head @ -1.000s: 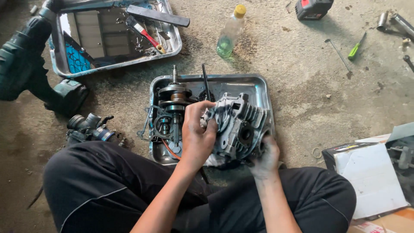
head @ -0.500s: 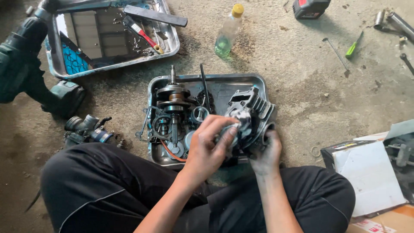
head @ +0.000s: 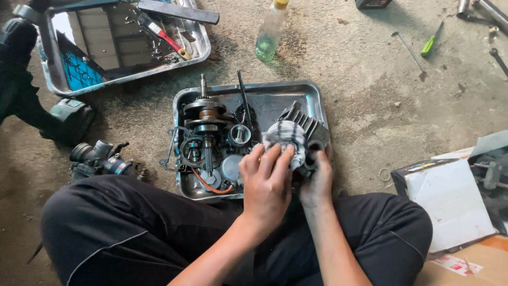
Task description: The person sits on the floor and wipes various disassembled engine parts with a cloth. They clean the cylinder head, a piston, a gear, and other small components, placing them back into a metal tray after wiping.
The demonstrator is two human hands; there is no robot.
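Fingers [head: 267, 159] of left hand [head: 264, 185] spread and pressing a pale rag [head: 283, 139] against finned engine cylinder [head: 304, 130], lying at the near right corner of metal tray [head: 312, 95]. Right hand [head: 316, 177] gripping the cylinder's near side, thumb curled by the bore opening, fingers clamped, though partly hidden. Looking heavy, rigid cast metal, probably oily and slippery; thin fins best avoided, holding better around the solid body or through the bore. Crankshaft [head: 203, 114] sitting left of the cylinder within the tray, beside gaskets and small parts. Plastic bottle [head: 271, 32] standing beyond the tray; green screwdriver [head: 431, 43] lying far right of it.
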